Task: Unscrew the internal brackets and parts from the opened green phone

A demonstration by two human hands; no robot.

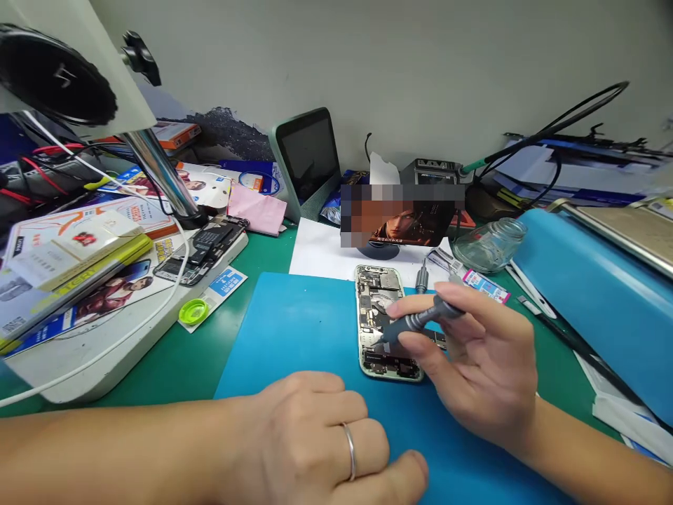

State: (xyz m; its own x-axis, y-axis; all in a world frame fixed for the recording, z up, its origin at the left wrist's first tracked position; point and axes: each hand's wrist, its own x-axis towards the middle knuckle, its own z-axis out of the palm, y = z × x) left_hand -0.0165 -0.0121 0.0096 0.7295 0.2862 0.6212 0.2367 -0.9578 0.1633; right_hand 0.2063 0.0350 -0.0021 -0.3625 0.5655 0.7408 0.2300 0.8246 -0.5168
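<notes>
My right hand (pixel 484 372) holds a dark grey precision screwdriver (pixel 407 325) between thumb and fingers. It slants down left, its tip at the lower left of an opened phone (pixel 376 280) with bare inner parts and a pale green frame. The phone lies on a blue mat (pixel 294 322). My left hand (pixel 320 442), with a silver ring, is closed near the mat's front; its palm side is hidden and nothing shows in it. A second grey screwdriver (pixel 421 278) lies beyond the phone, partly behind my right hand.
Left, a white base (pixel 94 358) carries boxes, a second opened phone (pixel 202 249) and a metal post (pixel 158 168). A green lid (pixel 193 311) lies beside it. Behind stand a smart display (pixel 310 161) and a propped screen (pixel 410 221). Right are a glass jar (pixel 490 245) and blue roll (pixel 594 287).
</notes>
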